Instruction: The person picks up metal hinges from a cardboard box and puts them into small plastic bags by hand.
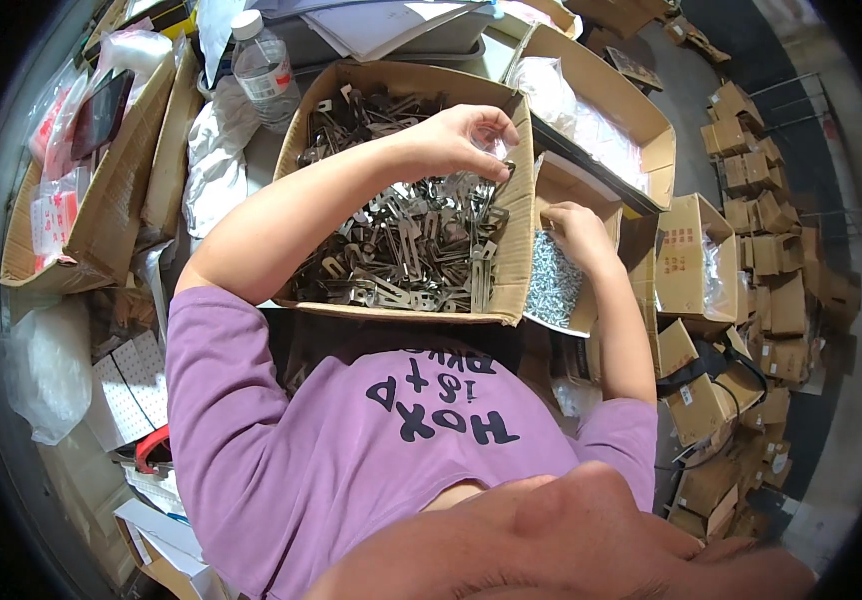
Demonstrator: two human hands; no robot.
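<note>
Our left hand [461, 135] pinches what seems a clear plastic bag [494, 150] above flat metal brackets [401, 240] in a cardboard box [513, 225]; our right hand [576, 228] curls into glinting screws [554, 280].

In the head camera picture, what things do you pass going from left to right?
Dark phone → clear water bottle → big cardboard box of metal brackets → smaller box of silvery screws → open cardboard box with a plastic bag inside.

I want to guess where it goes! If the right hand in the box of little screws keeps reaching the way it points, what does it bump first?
Probably the cardboard wall of the screw box, just beyond the right hand; depth is unclear.
</note>
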